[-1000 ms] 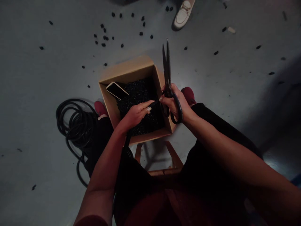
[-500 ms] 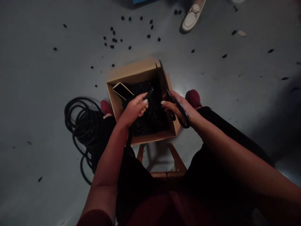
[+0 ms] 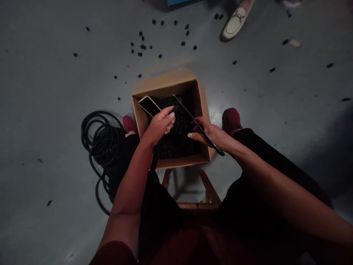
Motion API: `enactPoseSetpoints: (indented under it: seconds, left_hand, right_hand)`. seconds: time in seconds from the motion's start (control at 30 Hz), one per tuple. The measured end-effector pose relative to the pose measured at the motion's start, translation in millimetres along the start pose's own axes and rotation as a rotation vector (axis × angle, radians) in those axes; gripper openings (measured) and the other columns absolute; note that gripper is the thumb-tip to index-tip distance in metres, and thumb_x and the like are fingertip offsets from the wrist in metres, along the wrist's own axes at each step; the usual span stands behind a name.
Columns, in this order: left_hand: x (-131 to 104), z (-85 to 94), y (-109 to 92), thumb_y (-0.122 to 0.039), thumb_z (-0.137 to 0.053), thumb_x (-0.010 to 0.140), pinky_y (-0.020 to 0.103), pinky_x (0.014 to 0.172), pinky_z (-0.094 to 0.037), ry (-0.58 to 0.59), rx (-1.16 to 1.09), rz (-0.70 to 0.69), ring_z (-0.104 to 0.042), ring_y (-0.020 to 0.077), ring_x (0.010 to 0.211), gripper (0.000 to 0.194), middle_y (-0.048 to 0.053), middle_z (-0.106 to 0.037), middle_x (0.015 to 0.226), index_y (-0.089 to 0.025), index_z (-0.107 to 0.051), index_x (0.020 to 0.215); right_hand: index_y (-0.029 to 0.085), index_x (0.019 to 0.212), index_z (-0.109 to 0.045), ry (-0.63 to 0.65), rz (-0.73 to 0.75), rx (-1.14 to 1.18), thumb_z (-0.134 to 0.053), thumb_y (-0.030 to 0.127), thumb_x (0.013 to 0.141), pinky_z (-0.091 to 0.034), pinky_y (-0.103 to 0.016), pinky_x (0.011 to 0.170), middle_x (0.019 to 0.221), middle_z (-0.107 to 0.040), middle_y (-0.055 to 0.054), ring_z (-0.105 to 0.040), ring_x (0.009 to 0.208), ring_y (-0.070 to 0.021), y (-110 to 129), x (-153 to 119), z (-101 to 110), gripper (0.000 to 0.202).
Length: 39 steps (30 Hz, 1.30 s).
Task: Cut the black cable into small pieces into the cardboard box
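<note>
My left hand (image 3: 162, 123) is closed around a black rubber hose (image 3: 176, 107), whose ribbed-looking end pokes out past the thumb. The hose runs back under my left forearm. In my right hand (image 3: 204, 133) is a pair of scissors (image 3: 190, 115), seen edge-on, with the blade tips close to the hose end; whether they touch it I cannot tell. Both hands are over an open cardboard box (image 3: 204, 110) filled with small black pieces (image 3: 172, 147). A phone-like slab (image 3: 149, 106) with a dark face and pale rim leans in the box's left corner.
Coiled black hose (image 3: 103, 138) lies on the floor left of the box. Black scraps (image 3: 142, 46) are scattered beyond it. Another person's white shoe (image 3: 234, 26) is at the top. Wooden stool legs (image 3: 209, 186) stand below the box.
The scissors have turned edge-on and swung left, bringing their tips from the box's far right corner to the hose end. My left hand keeps its grip. The whole view has shifted slightly.
</note>
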<state>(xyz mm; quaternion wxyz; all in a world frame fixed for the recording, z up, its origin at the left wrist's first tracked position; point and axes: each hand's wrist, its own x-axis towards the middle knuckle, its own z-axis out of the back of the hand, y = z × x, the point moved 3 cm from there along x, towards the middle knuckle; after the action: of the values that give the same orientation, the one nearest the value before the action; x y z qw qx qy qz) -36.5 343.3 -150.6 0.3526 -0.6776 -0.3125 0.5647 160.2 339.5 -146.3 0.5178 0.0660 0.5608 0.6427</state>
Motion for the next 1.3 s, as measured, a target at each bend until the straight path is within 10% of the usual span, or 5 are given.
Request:
enactPoseSetpoints:
  seconds: [1.3]
  left_hand:
    - [-6.9, -4.4, 4.2, -0.034, -0.061, 0.083, 0.016, 0.044, -0.025, 0.099, 0.057, 0.063, -0.035, 0.0033, 0.052, 0.06, -0.003, -0.044, 0.071, -0.013, -0.048, 0.137]
  right_hand:
    - [0.017, 0.115, -0.05, -0.044, 0.099, -0.209, -0.05, 0.053, 0.088, -0.044, -0.038, 0.081, 0.104, -0.058, -0.012, -0.056, 0.094, -0.0265, -5.5, 1.8, -4.7, 0.046]
